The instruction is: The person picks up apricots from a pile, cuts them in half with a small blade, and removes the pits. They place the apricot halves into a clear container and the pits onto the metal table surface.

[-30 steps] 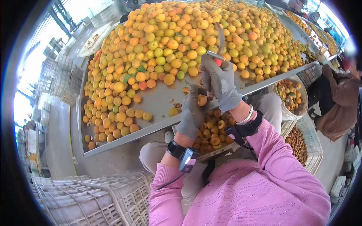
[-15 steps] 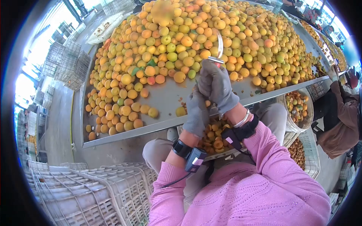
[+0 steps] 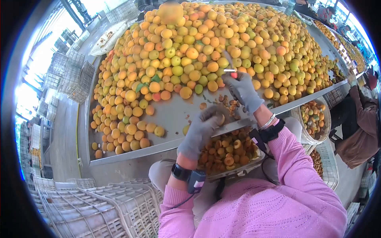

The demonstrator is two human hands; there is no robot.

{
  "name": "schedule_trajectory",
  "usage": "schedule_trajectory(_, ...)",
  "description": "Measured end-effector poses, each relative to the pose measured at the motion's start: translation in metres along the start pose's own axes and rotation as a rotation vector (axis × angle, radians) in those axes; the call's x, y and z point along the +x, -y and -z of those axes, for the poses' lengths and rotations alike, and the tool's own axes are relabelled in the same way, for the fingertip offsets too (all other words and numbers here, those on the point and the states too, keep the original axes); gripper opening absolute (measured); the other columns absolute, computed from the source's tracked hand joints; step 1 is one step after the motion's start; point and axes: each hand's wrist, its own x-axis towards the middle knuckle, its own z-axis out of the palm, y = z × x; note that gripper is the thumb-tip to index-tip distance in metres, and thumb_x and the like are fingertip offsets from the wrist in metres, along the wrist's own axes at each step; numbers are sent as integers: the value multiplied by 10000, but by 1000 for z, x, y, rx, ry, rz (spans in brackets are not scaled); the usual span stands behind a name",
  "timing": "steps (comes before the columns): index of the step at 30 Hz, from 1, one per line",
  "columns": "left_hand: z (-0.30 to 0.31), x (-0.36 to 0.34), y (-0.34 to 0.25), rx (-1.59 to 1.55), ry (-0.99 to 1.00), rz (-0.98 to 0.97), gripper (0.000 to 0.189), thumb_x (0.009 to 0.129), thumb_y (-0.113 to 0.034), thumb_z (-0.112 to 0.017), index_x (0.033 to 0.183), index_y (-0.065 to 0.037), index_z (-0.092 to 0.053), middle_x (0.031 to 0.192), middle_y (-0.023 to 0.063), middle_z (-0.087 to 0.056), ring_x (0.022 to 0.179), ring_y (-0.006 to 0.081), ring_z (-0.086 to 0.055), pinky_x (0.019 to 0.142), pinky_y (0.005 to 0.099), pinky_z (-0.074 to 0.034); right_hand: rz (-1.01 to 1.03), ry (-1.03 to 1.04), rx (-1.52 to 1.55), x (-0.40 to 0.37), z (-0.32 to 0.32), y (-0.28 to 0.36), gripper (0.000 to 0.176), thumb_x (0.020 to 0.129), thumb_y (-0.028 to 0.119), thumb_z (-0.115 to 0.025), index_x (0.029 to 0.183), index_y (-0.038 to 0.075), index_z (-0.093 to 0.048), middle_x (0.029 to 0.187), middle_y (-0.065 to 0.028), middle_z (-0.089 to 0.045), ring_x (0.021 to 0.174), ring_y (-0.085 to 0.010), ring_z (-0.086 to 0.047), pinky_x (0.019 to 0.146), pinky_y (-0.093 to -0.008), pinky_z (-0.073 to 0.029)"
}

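My right hand (image 3: 245,92), in a grey glove, is closed around the red handle of a curved knife (image 3: 229,63), whose blade points up toward the fruit pile and is blurred. My left hand (image 3: 203,126), also gloved and smeared by motion, has its fingers curled around an apricot half (image 3: 220,118) at the metal table's front edge. Loose pits and scraps (image 3: 233,106) lie between the hands. Just below, a crate (image 3: 254,162) of cut apricots (image 3: 228,152) sits at my lap. A large heap of whole apricots (image 3: 190,51) covers much of the table.
The table's raised metal rim (image 3: 127,157) runs in front of me. White plastic crates (image 3: 131,202) stand at lower left, more crates (image 3: 65,71) beyond. To the right are a basket of apricots (image 3: 313,117) and a person in brown (image 3: 359,131).
My hands, together before, are now apart: the left has come down and left, the right slightly right and down with the knife. More of the cut apricots below shows.
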Motion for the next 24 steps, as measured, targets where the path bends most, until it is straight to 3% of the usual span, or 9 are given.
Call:
schedule_trajectory(2, 5, 2, 2, 216, 319, -78, 230, 942, -153, -575, 1093, 12, -631, 997, 41, -629, 946, 123, -584, 847, 275, -482, 94, 17, -234, 23, 5, -23, 310, 822, 269, -713, 950, -10, -670, 711, -51, -633, 602, -140, -559, 581, -276, -461)
schedule_trajectory(4, 1, 1, 3, 187, 302, -18, 243, 945, -168, -579, 1101, 12, -624, 997, 41, -626, 937, 123, -580, 839, 271, -475, 228, 29, -662, 34, 0, -25, 342, 738, 279, -725, 882, -19, -638, 754, -182, -653, 723, -334, -630, 703, -406, -500)
schedule_trajectory(6, 2, 3, 9, 20, 259, 95, 309, 952, -216, -590, 1165, 8, -601, 1013, 58, -631, 914, 145, -592, 820, 277, -487, 292, 100, -878, 42, -8, -25, 320, 754, 287, -681, 871, -5, -620, 832, -223, -664, 799, -395, -642, 718, -445, -510)
schedule_trajectory(13, 13, 13, 12, 40, 137, 75, 254, 972, -203, -569, 1148, -24, -603, 1019, 41, -646, 800, 126, -629, 715, 272, -523, 341, 157, -1231, 58, -33, -35, 332, 853, 304, -547, 1021, 18, -564, 975, -212, -678, 944, -371, -655, 818, -466, -502)
schedule_trajectory(15, 11, 13, 10, 20, -91, 46, 240, 970, -207, -573, 1130, -33, -611, 999, 48, -651, 768, 134, -631, 693, 270, -524, 263, 203, -1249, 52, -34, -28, 357, 877, 317, -509, 1039, 1, -545, 979, -205, -683, 963, -366, -656, 834, -466, -499)
schedule_trajectory(16, 8, 12, 9, -104, -153, 29, 235, 962, -209, -585, 1121, -38, -612, 975, 51, -658, 745, 139, -630, 671, 264, -526, 293, 154, -1183, 54, -32, -32, 515, 698, 381, -717, 1010, -1, -567, 905, -209, -669, 932, -385, -643, 795, -460, -506)
schedule_trajectory(19, 20, 20, 28, 110, -330, -300, 238, 954, -215, -597, 1121, -45, -608, 934, 49, -655, 745, 133, -625, 657, 261, -526, 157, 241, -1101, 50, -28, -25, 551, 714, 337, -768, 1085, -20, -571, 917, -152, -691, 863, -294, -674, 754, -394, -523)
schedule_trajectory(20, 29, 23, 25, -95, -404, -91, 258, 961, -244, -588, 1125, -46, -606, 924, 48, -656, 743, 131, -625, 649, 264, -522, 142, 253, -1102, 45, -28, -24, 551, 714, 337, -768, 1085, -20, -571, 917, -152, -691, 863, -294, -674, 754, -394, -523)
schedule_trajectory(24, 42, 26, 33, -9, -290, -344, 376, 1007, -342, -507, 1243, -51, -542, 1100, 53, -632, 928, 143, -617, 806, 285, -499, -63, 440, 230, -27, -34, 32, 494, 736, 51, -812, 1166, 4, -573, 938, 0, -657, 823, -61, -598, 709, -228, -511)
